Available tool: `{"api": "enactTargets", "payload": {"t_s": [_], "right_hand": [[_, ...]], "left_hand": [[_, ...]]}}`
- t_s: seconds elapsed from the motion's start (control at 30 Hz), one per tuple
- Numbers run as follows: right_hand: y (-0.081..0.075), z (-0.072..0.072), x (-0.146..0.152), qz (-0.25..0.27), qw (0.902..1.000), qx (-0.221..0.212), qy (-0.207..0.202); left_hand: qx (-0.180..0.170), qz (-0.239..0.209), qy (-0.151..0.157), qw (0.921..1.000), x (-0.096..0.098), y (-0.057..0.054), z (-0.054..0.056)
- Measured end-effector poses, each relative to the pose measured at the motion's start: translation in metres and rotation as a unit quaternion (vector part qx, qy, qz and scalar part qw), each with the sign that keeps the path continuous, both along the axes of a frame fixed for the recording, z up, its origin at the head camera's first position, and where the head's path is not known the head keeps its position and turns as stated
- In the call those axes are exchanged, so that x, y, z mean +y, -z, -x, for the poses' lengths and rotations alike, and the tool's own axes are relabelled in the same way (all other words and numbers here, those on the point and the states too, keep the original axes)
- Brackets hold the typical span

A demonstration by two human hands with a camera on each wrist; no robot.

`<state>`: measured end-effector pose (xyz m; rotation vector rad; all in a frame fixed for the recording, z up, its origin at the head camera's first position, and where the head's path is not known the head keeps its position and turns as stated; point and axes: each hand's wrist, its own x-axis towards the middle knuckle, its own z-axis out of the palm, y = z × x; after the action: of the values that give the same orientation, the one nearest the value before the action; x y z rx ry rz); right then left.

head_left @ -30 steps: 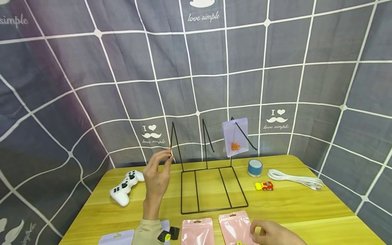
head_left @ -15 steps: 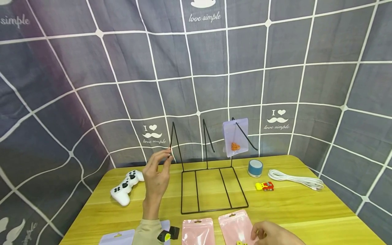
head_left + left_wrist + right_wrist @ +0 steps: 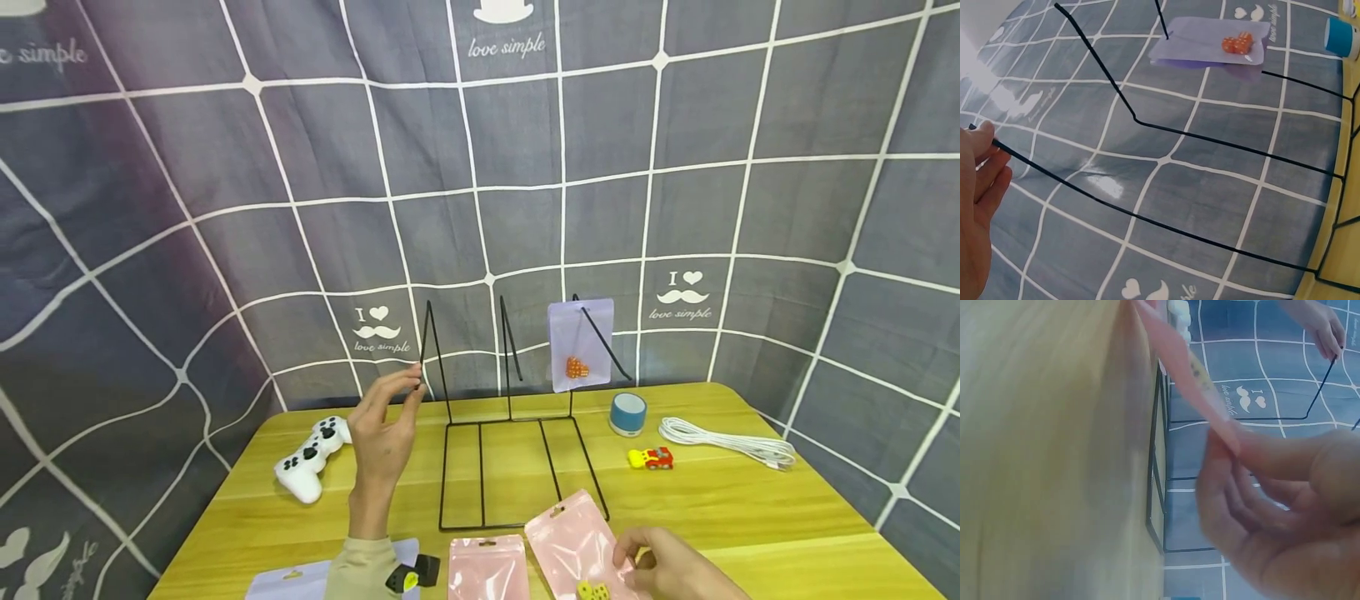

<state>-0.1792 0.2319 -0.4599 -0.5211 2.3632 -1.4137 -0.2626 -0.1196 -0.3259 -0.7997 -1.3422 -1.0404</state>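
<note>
My left hand [image 3: 382,437] pinches the tip of the leftmost arm of a black wire display rack [image 3: 483,475]. In the right wrist view, thumb and fingers of my right hand [image 3: 1279,500] pinch the edge of a pink zip pouch [image 3: 1175,356], tilted up off the table. Yellow dice [image 3: 594,591] lie inside this pouch. On the rack's right arm hangs a lilac pouch [image 3: 581,333] holding orange dice [image 3: 577,367]. A second pink pouch [image 3: 487,568] lies flat beside the one I hold. Another lilac pouch [image 3: 288,582] is partly hidden under my left sleeve.
A white game controller [image 3: 312,458] lies at the left. Behind and right of the rack stand a blue round speaker [image 3: 627,414], a red and yellow toy car [image 3: 650,458] and a coiled white cable [image 3: 727,443]. A grey checked curtain [image 3: 600,217] closes off the back.
My right hand has lifted the pink pouch with the yellow dice and shifted it slightly forward and left. My left hand stays at the rack arm. The hanging lilac pouch has swung a little.
</note>
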Motion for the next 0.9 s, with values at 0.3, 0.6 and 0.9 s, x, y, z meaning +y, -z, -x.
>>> {"api": "enactTargets", "payload": {"t_s": [0.3, 0.6, 0.9], "right_hand": [[-0.005, 0.003, 0.003, 0.061, 0.9935, 0.095, 0.01], [-0.014, 0.0, 0.001, 0.102, 0.9618, 0.242, 0.078], [-0.034, -0.005, 0.001, 0.17, 0.9057, 0.345, 0.178]], "left_hand": [[-0.005, 0.005, 0.018, 0.9998, -0.002, 0.004, 0.003], [-0.004, 0.008, 0.02, 0.9998, -0.008, 0.018, 0.018], [-0.002, 0.014, 0.015, 0.9998, -0.009, 0.023, 0.024]]}}
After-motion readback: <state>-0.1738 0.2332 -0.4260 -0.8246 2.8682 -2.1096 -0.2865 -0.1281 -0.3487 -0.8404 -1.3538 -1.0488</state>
